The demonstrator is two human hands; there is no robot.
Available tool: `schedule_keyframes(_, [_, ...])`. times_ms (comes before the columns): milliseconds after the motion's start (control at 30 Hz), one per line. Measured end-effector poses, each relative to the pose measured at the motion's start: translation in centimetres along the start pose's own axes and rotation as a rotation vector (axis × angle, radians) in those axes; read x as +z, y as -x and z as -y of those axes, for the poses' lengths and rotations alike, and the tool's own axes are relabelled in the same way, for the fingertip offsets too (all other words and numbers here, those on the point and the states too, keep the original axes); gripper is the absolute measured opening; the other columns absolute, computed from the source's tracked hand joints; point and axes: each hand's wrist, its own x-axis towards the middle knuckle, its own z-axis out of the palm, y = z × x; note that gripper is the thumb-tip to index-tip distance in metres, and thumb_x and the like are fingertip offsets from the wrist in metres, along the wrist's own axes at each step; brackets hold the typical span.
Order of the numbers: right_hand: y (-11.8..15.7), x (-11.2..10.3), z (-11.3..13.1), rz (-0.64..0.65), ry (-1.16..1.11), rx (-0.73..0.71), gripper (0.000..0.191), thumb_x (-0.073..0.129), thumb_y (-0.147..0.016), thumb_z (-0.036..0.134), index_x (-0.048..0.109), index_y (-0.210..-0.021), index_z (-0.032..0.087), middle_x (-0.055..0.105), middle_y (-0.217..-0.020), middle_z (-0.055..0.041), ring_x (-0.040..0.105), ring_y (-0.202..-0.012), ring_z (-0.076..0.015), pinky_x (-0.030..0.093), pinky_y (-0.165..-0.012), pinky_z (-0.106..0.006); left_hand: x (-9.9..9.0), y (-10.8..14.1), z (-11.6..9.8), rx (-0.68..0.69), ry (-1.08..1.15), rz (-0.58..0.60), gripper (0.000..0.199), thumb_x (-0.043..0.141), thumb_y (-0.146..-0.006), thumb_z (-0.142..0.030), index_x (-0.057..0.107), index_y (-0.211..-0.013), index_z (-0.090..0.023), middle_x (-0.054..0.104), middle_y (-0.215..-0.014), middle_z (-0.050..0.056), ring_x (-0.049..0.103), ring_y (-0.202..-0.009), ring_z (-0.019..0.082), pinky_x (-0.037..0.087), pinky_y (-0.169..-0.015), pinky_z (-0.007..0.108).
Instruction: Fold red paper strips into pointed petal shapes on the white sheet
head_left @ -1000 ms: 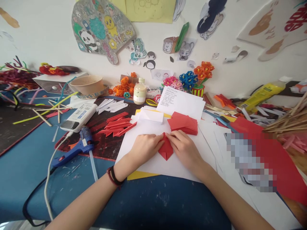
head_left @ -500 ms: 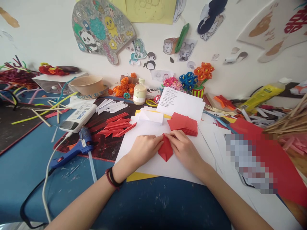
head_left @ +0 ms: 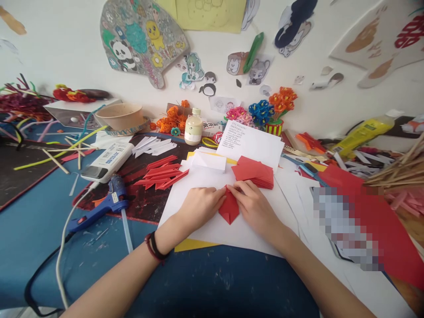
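1. In the head view, a folded red paper (head_left: pixel 229 208) lies in front of the person, on a large white sheet (head_left: pixel 232 236), with its pointed end toward the person.
2. The left hand (head_left: pixel 200 205) holds the upper left edge of this paper in a narrow pinch, thumb and fingers close together.
3. The right hand (head_left: pixel 256 205) pinches the upper right edge just as narrowly; the fingertips of both hands come close together at the top of the fold.
4. Two dark bands (head_left: pixel 155 247) circle the left wrist.
5. Under the white sheet, a yellow paper (head_left: pixel 194 245) sticks out at the near edge.
6. Just beyond the right hand sits a stack of red paper (head_left: pixel 260 172), its top pieces askew.
7. To the left of that stack, a folded white paper (head_left: pixel 210 162) lies on the far part of the sheet.
8. Red strips (head_left: pixel 165 172) lie in a loose pile beyond the left hand, with white strips (head_left: pixel 154 145) farther back.
9. A blue glue gun (head_left: pixel 99 210) rests on the table to the left, near a white device (head_left: pixel 109 163) with a cable plugged in.
10. At the back stand a small bottle (head_left: pixel 193 128) and a handwritten page (head_left: pixel 250 141) lies nearby.
11. On the right, a pixelated object lies partly over a red sheet (head_left: pixel 384 229).
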Motion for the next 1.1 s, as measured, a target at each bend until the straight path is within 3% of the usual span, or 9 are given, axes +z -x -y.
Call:
schedule_keyframes(233, [0.0, -0.1, -0.1, 0.030, 0.011, -0.034, 0.044, 0.034, -0.088, -0.002, 0.056, -0.124, 0.010, 0.059, -0.113, -0.0125, 0.050, -0.101, -0.0253, 0.050, -0.089, -0.043, 0.2, -0.1, 0.0, 0.001, 0.010, 0.001, 0.029, 0.036, -0.098, -0.031, 0.062, -0.100, -0.021, 0.063, -0.070, 0.002, 0.058, -0.059, 0.015, 0.028, -0.049, 0.024])
schedule_keyframes(467, [0.1, 0.0, 0.2, -0.047, -0.019, -0.016, 0.040, 0.037, -0.090, 0.003, 0.060, -0.120, 0.013, 0.061, -0.107, -0.0128, 0.052, -0.098, -0.0256, 0.051, -0.084, -0.045, -0.1, 0.0, 0.0, 0.007, 0.006, 0.013, 0.028, 0.035, -0.098, -0.030, 0.061, -0.094, -0.020, 0.062, -0.070, 0.002, 0.058, -0.059, 0.014, 0.029, -0.049, 0.023])
schedule_keyframes(567, [0.2, 0.3, 0.6, -0.113, -0.035, 0.048, 0.037, 0.036, -0.092, 0.007, 0.065, -0.114, 0.017, 0.061, -0.098, -0.0113, 0.054, -0.093, -0.0247, 0.052, -0.080, -0.043, -0.3, 0.1, 0.0, -0.004, 0.008, 0.013, 0.029, 0.034, -0.099, -0.031, 0.061, -0.099, -0.021, 0.062, -0.070, 0.002, 0.059, -0.059, 0.015, 0.030, -0.049, 0.024])
schedule_keyframes(733, [0.5, 0.8, 0.9, -0.124, 0.000, 0.136, 0.039, 0.037, -0.091, 0.005, 0.061, -0.120, 0.014, 0.059, -0.097, -0.0114, 0.053, -0.092, -0.0247, 0.052, -0.080, -0.043, -0.3, 0.2, 0.0, -0.021, 0.012, 0.011, 0.029, 0.036, -0.098, -0.033, 0.060, -0.111, -0.025, 0.063, -0.070, 0.002, 0.059, -0.060, 0.015, 0.031, -0.049, 0.023])
schedule_keyframes(933, [0.5, 0.6, 1.2, -0.111, -0.020, 0.092, 0.039, 0.036, -0.090, 0.004, 0.060, -0.119, 0.012, 0.058, -0.097, -0.0120, 0.052, -0.092, -0.0245, 0.052, -0.082, -0.043, -0.1, 0.2, 0.1, -0.025, 0.001, 0.010, 0.032, 0.035, -0.099, -0.031, 0.055, -0.123, -0.025, 0.063, -0.072, 0.001, 0.060, -0.060, 0.016, 0.030, -0.049, 0.025])
schedule_keyframes(1100, [0.5, 0.6, 1.4, -0.098, -0.028, 0.078, 0.041, 0.035, -0.089, 0.003, 0.058, -0.121, 0.013, 0.058, -0.100, -0.0132, 0.052, -0.096, -0.0262, 0.052, -0.083, -0.045, -0.1, 0.2, 0.0, -0.020, -0.003, 0.019, 0.033, 0.033, -0.099, -0.030, 0.056, -0.122, -0.024, 0.063, -0.072, 0.002, 0.060, -0.060, 0.016, 0.031, -0.048, 0.025])
